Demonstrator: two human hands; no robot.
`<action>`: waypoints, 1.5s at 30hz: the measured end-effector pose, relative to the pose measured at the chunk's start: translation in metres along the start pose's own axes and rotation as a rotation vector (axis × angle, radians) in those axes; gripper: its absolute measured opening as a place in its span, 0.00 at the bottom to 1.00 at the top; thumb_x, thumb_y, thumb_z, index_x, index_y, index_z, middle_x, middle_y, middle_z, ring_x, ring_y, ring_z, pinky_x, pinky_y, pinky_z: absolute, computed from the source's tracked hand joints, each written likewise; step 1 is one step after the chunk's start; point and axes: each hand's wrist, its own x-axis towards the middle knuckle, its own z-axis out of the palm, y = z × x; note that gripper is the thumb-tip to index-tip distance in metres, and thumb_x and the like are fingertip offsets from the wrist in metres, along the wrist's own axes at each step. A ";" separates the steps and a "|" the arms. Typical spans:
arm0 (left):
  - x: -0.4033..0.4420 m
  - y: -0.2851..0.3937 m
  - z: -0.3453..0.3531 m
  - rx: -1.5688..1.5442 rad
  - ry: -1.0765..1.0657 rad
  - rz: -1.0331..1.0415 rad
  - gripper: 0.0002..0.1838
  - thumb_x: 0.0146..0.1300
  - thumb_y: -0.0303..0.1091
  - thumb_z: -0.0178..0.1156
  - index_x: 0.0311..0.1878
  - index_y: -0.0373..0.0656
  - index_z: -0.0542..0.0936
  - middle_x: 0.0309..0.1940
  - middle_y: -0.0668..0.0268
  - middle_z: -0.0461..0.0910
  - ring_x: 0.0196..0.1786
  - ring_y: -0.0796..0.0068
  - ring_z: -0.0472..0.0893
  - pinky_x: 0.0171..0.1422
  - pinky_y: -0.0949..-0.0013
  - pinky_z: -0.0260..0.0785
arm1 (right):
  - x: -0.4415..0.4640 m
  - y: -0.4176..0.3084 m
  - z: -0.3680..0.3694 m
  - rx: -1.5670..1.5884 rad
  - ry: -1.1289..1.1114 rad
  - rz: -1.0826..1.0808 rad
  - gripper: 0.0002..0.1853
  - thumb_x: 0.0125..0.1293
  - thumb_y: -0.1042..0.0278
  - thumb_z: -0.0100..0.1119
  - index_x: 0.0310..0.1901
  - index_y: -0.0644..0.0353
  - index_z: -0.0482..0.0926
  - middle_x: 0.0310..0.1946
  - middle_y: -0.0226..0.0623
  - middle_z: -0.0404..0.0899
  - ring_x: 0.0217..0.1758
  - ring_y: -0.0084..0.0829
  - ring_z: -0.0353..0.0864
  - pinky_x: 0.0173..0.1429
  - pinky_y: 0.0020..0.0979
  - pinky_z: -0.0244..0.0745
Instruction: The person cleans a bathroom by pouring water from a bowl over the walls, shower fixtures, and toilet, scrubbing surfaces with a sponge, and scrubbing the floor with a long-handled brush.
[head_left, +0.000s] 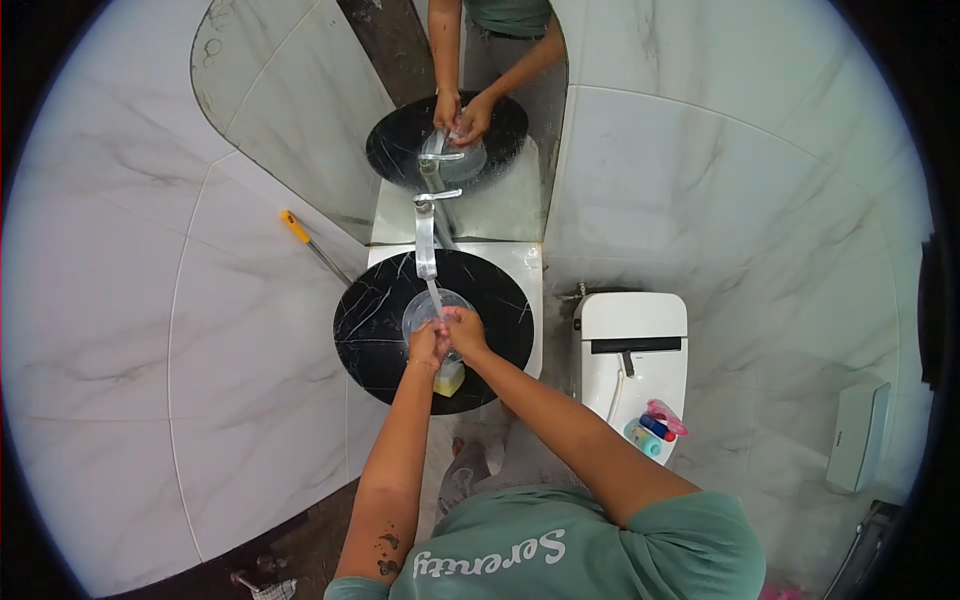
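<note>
Water runs from the silver faucet (426, 250) down onto both hands, which meet over a clear round container (412, 312) in the black basin (505, 320). My left hand (428, 343) has its fingers drawn together and touches my right hand (462, 330), whose fingers are curled as well. Whatever may lie between the fingers is too small to make out. Just below the hands, a yellow sponge (449, 380) rests in the basin near its front edge.
A mirror (300, 110) above the basin reflects the hands. The white toilet (632, 315) stands to the right, with small bottles (650, 430) on its lid. A yellow-handled rod (296, 228) leans at the left. Marble tiles cover the walls.
</note>
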 end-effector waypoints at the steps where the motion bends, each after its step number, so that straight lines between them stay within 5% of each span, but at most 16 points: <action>1: -0.002 0.000 0.001 -0.008 0.014 -0.002 0.04 0.60 0.27 0.49 0.36 0.43 0.74 0.21 0.73 0.70 0.21 0.83 0.70 0.26 0.78 0.68 | 0.000 -0.001 0.002 0.070 -0.009 0.015 0.11 0.56 0.80 0.48 0.39 0.65 0.77 0.27 0.31 0.78 0.26 0.17 0.74 0.31 0.18 0.69; 14: -0.014 0.006 0.002 -0.071 0.002 -0.026 0.07 0.64 0.31 0.48 0.39 0.43 0.75 0.24 0.74 0.71 0.24 0.81 0.70 0.31 0.74 0.72 | 0.004 -0.003 0.003 0.173 -0.126 0.090 0.09 0.56 0.78 0.50 0.38 0.62 0.78 0.24 0.26 0.75 0.22 0.13 0.70 0.26 0.14 0.65; 25: -0.008 0.004 -0.003 -0.105 -0.025 0.016 0.14 0.57 0.17 0.46 0.47 0.34 0.73 0.29 0.63 0.75 0.26 0.77 0.75 0.29 0.77 0.73 | 0.004 -0.002 -0.010 0.193 -0.176 0.093 0.10 0.54 0.80 0.52 0.39 0.65 0.78 0.28 0.30 0.78 0.25 0.15 0.73 0.30 0.15 0.69; 39: -0.013 0.005 -0.006 -0.033 0.095 0.069 0.13 0.57 0.17 0.47 0.45 0.36 0.74 0.35 0.63 0.77 0.34 0.74 0.78 0.36 0.76 0.73 | 0.010 0.008 -0.012 0.058 -0.188 0.007 0.12 0.51 0.79 0.56 0.40 0.65 0.78 0.31 0.35 0.80 0.29 0.23 0.77 0.34 0.20 0.70; 41: -0.015 0.007 -0.010 -0.056 0.138 0.068 0.13 0.57 0.17 0.47 0.45 0.36 0.74 0.35 0.63 0.77 0.35 0.74 0.78 0.35 0.76 0.73 | -0.006 -0.015 -0.018 -0.490 -0.114 -0.293 0.13 0.47 0.77 0.57 0.38 0.61 0.79 0.31 0.38 0.79 0.34 0.31 0.79 0.38 0.27 0.71; 42: -0.017 0.009 -0.014 -0.002 0.177 0.112 0.13 0.57 0.17 0.48 0.45 0.37 0.74 0.36 0.63 0.77 0.34 0.75 0.78 0.35 0.75 0.72 | -0.011 -0.019 -0.022 -0.491 -0.119 -0.291 0.13 0.47 0.77 0.57 0.38 0.61 0.79 0.31 0.38 0.79 0.34 0.31 0.79 0.38 0.27 0.71; 44: -0.018 0.008 -0.027 0.046 0.224 0.155 0.13 0.56 0.18 0.48 0.45 0.37 0.74 0.37 0.63 0.77 0.33 0.75 0.77 0.35 0.75 0.72 | -0.021 -0.024 -0.033 -0.991 -0.291 -0.769 0.12 0.44 0.75 0.57 0.34 0.57 0.80 0.32 0.38 0.78 0.40 0.34 0.77 0.49 0.35 0.67; 45: -0.017 0.006 -0.034 0.174 0.309 0.213 0.13 0.55 0.18 0.49 0.44 0.37 0.74 0.37 0.63 0.77 0.33 0.75 0.76 0.35 0.75 0.71 | -0.027 -0.027 -0.037 -0.991 -0.301 -0.770 0.12 0.44 0.75 0.57 0.34 0.57 0.80 0.32 0.38 0.78 0.40 0.34 0.77 0.49 0.35 0.67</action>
